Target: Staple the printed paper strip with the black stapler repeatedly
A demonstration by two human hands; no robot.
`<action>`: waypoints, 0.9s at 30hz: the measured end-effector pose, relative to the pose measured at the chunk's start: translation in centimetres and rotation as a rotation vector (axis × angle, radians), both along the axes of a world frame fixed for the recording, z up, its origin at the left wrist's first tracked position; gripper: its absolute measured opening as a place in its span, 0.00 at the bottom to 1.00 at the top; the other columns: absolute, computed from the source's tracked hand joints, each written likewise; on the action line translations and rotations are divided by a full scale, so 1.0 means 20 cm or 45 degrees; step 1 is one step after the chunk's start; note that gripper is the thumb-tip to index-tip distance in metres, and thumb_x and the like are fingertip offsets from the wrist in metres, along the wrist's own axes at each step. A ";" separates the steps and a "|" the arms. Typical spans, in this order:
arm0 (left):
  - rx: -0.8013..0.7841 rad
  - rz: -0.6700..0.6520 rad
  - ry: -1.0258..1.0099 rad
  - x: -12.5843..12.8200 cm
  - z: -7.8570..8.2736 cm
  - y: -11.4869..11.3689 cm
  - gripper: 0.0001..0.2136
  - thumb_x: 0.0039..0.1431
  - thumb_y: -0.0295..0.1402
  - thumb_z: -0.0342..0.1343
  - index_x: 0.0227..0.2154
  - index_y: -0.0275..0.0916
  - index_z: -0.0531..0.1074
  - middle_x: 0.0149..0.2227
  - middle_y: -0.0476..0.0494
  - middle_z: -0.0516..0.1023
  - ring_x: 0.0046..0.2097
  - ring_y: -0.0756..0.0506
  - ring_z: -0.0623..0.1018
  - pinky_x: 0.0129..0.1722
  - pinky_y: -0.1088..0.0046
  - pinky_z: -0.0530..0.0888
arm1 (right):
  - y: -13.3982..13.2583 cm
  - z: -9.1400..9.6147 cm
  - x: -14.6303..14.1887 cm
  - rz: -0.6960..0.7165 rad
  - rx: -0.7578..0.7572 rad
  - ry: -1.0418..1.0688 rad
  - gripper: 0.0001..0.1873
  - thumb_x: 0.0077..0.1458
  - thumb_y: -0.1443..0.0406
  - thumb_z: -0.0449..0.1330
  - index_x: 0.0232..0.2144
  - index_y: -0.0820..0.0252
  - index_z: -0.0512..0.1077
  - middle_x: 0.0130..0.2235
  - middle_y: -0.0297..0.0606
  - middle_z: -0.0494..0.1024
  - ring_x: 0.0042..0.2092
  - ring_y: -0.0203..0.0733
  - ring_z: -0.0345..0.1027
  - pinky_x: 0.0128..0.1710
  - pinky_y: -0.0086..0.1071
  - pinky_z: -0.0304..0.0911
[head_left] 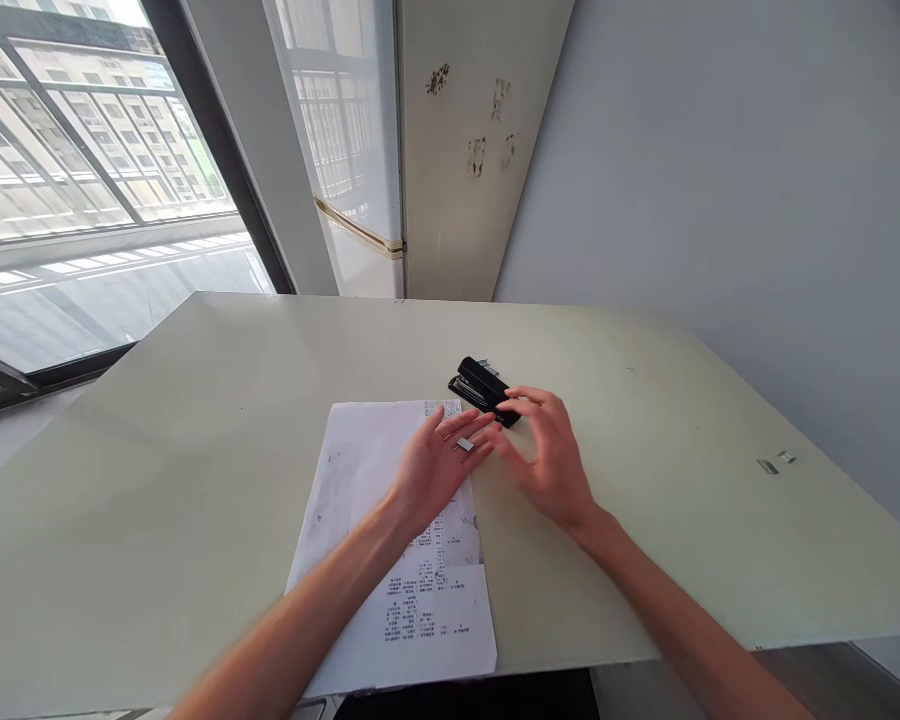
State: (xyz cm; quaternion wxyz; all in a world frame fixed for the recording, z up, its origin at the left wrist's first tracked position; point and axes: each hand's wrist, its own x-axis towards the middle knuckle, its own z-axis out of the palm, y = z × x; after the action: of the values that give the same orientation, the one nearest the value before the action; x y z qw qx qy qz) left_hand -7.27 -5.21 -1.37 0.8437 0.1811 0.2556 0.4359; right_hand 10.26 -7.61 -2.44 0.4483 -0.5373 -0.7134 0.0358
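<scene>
A black stapler (480, 388) lies on the pale table (195, 450), just beyond my hands. My left hand (435, 465) hovers over the top right corner of a printed sheet of paper (390, 560), palm turned inward, with a small strip of staples (465, 444) resting on its fingers. My right hand (547, 460) is beside it, fingers curved and reaching toward the stapler's near end and the staple strip. Its fingertips are smeared by motion.
Two loose strips of staples (774, 463) lie near the table's right edge. A white fridge (420, 150) stands behind the table against a grey wall. A large window (67, 170) fills the left side.
</scene>
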 end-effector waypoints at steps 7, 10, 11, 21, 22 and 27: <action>0.018 -0.118 0.024 0.02 0.01 -0.02 0.21 0.74 0.45 0.50 0.50 0.33 0.79 0.63 0.31 0.75 0.63 0.34 0.75 0.70 0.55 0.64 | -0.08 -0.03 -0.07 0.054 -0.028 -0.221 0.07 0.68 0.59 0.60 0.42 0.53 0.76 0.62 0.46 0.71 0.69 0.59 0.58 0.64 0.57 0.64; 0.042 -0.159 0.067 0.02 0.01 -0.01 0.22 0.74 0.46 0.49 0.53 0.34 0.78 0.64 0.32 0.74 0.65 0.34 0.74 0.70 0.53 0.63 | -0.10 -0.01 -0.02 0.042 0.011 -0.189 0.06 0.70 0.62 0.58 0.44 0.52 0.76 0.61 0.44 0.73 0.69 0.55 0.60 0.63 0.54 0.65; 0.047 -0.171 0.080 0.02 0.01 -0.01 0.22 0.74 0.47 0.49 0.54 0.34 0.78 0.65 0.32 0.73 0.65 0.34 0.73 0.70 0.53 0.63 | -0.11 0.00 0.02 0.016 0.030 -0.182 0.07 0.70 0.62 0.58 0.45 0.51 0.76 0.60 0.44 0.73 0.68 0.54 0.61 0.64 0.54 0.65; 0.170 -0.289 0.205 0.04 -0.01 0.02 0.20 0.70 0.46 0.54 0.45 0.33 0.82 0.58 0.31 0.79 0.65 0.32 0.73 0.71 0.53 0.62 | -0.24 -0.20 1.07 -0.756 -0.098 -0.375 0.18 0.66 0.51 0.55 0.40 0.56 0.78 0.55 0.50 0.76 0.59 0.61 0.65 0.60 0.57 0.61; 0.189 -0.304 0.222 0.04 0.00 0.03 0.20 0.70 0.46 0.54 0.44 0.34 0.83 0.58 0.31 0.80 0.65 0.32 0.74 0.70 0.53 0.63 | -0.26 -0.23 1.16 -0.823 -0.126 -0.405 0.19 0.66 0.51 0.55 0.40 0.56 0.78 0.55 0.51 0.76 0.59 0.62 0.64 0.60 0.57 0.59; 0.402 -0.320 0.370 0.00 0.06 0.05 0.15 0.70 0.43 0.57 0.45 0.38 0.82 0.54 0.36 0.81 0.57 0.36 0.79 0.65 0.55 0.69 | -0.28 -0.32 1.42 -1.056 -0.195 -0.440 0.21 0.64 0.52 0.52 0.38 0.59 0.79 0.55 0.55 0.76 0.59 0.65 0.61 0.57 0.58 0.58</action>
State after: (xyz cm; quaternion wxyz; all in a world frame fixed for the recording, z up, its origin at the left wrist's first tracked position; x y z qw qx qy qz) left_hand -7.33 -4.18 -0.10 0.8068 0.4020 0.2784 0.3316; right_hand 38.66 -13.25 -8.85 0.2581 -0.8073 -0.4977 -0.1843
